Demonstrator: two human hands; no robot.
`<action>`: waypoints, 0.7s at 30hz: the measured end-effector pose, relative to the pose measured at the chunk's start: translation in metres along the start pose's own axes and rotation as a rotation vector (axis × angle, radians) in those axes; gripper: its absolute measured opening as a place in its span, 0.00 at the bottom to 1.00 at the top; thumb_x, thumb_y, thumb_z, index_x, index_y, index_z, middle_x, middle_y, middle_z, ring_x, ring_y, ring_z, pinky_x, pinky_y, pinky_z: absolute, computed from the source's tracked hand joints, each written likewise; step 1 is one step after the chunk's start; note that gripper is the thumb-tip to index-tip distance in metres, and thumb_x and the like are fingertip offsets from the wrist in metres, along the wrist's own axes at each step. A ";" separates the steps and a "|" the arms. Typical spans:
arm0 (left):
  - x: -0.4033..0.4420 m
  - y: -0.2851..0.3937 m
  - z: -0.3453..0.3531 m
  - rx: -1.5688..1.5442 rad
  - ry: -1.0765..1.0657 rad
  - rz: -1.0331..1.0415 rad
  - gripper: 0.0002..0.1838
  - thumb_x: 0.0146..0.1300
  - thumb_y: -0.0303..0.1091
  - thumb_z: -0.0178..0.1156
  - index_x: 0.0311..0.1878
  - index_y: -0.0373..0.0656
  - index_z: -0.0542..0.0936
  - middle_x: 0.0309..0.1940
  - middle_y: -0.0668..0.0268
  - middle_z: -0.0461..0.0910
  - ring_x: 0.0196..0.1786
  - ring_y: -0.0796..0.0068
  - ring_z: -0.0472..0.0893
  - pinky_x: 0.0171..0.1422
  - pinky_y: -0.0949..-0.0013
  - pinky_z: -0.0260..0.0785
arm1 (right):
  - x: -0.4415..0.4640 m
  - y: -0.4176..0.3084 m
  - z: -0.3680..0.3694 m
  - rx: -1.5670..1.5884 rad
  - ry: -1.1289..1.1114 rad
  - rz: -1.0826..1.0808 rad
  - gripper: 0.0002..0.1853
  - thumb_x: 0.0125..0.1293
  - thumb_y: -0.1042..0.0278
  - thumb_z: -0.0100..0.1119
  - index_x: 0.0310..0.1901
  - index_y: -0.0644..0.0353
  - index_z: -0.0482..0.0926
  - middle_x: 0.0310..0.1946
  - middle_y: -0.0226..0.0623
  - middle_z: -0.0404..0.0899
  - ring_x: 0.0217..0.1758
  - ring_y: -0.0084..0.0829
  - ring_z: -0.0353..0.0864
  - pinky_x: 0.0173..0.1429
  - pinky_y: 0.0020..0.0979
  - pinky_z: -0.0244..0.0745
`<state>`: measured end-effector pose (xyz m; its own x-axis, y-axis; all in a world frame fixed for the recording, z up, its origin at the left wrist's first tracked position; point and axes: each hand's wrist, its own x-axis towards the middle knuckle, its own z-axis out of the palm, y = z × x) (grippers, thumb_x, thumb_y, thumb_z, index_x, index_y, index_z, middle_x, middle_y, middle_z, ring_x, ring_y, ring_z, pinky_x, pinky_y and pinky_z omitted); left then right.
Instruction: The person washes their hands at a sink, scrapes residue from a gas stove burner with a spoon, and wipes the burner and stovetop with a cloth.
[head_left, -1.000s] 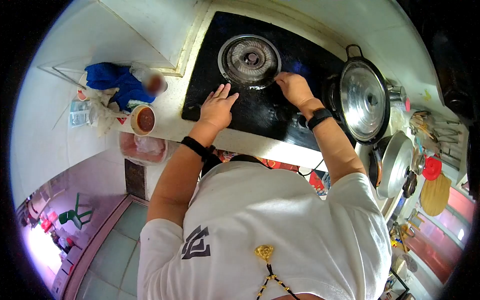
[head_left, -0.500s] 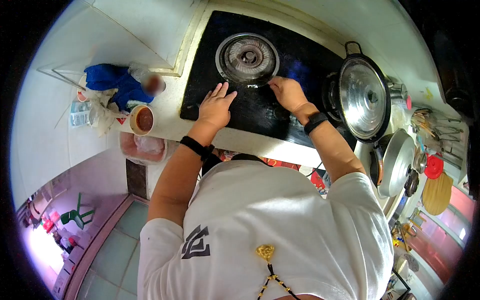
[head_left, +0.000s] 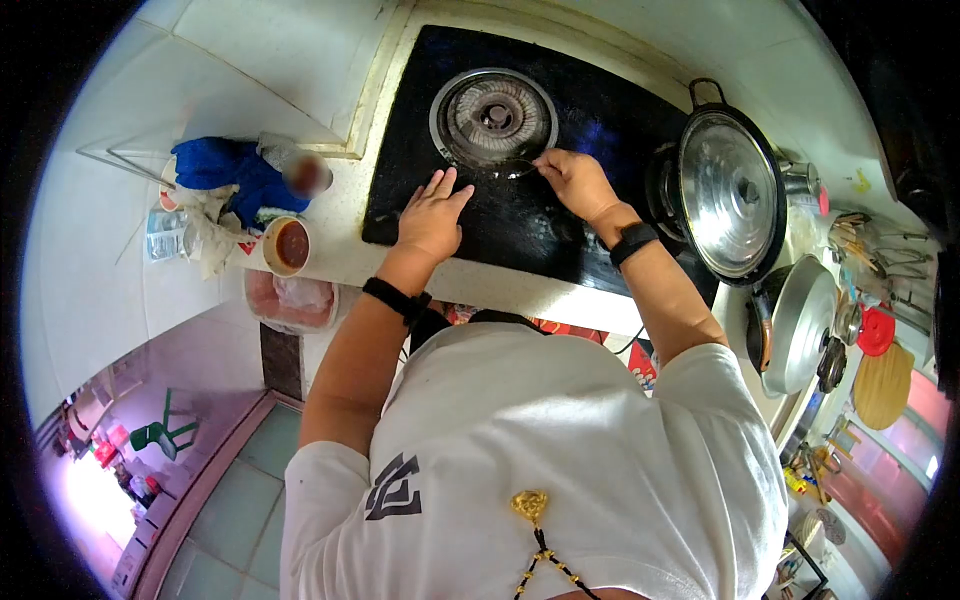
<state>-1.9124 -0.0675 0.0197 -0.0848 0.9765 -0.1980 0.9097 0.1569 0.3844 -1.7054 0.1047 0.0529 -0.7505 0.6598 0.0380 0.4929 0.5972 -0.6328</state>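
Observation:
A round burner [head_left: 497,116] with a metal ring is set in the black glass cooktop [head_left: 400,140]. My left hand [head_left: 434,217] lies on the glass below the burner, fingers spread and holding nothing. At the burner's lower right edge, my right hand [head_left: 578,183] pinches a thin strip [head_left: 516,162] that runs along the ring's rim. The strip is too small to make out well. A black band is on my left wrist and a dark watch on my right.
On the right a black pan with a glass lid [head_left: 728,195] covers another burner, with a second lidded pan [head_left: 800,325] nearer me. A cup of red sauce [head_left: 290,246], blue cloth [head_left: 225,170] and a tray of meat [head_left: 288,300] are at the left.
My right hand has shifted a little left along the burner's edge, and the thin strip now shows at its fingertips. My left hand has stayed nearly still. The view has tilted slightly.

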 end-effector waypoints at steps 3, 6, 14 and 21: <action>-0.002 0.004 -0.005 0.007 -0.010 -0.006 0.34 0.56 0.27 0.64 0.69 0.55 0.73 0.77 0.60 0.58 0.79 0.62 0.58 0.80 0.58 0.53 | -0.005 0.003 0.008 0.020 0.013 -0.010 0.07 0.67 0.68 0.59 0.41 0.61 0.82 0.38 0.49 0.84 0.42 0.52 0.83 0.46 0.42 0.79; -0.001 0.005 -0.005 0.014 -0.030 -0.024 0.34 0.57 0.27 0.64 0.69 0.55 0.72 0.77 0.60 0.57 0.79 0.62 0.57 0.80 0.58 0.53 | -0.005 0.005 0.017 -0.031 0.012 -0.002 0.07 0.67 0.69 0.59 0.41 0.61 0.82 0.39 0.49 0.84 0.43 0.51 0.83 0.47 0.41 0.79; -0.001 0.008 -0.009 0.023 -0.031 -0.030 0.34 0.57 0.27 0.64 0.70 0.55 0.72 0.77 0.60 0.57 0.79 0.62 0.57 0.80 0.58 0.52 | -0.012 -0.002 0.010 0.170 -0.032 0.011 0.07 0.68 0.75 0.60 0.45 0.65 0.82 0.40 0.47 0.84 0.43 0.42 0.85 0.48 0.33 0.79; -0.001 0.008 -0.007 0.000 -0.014 -0.026 0.33 0.57 0.26 0.63 0.69 0.54 0.73 0.77 0.59 0.59 0.78 0.61 0.58 0.80 0.58 0.53 | -0.007 0.007 0.030 0.121 -0.007 0.017 0.06 0.67 0.72 0.61 0.43 0.62 0.82 0.40 0.48 0.85 0.44 0.46 0.85 0.48 0.36 0.80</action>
<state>-1.9077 -0.0665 0.0297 -0.1027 0.9699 -0.2206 0.9073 0.1822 0.3789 -1.7101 0.0908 0.0251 -0.7455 0.6661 0.0216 0.4494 0.5264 -0.7218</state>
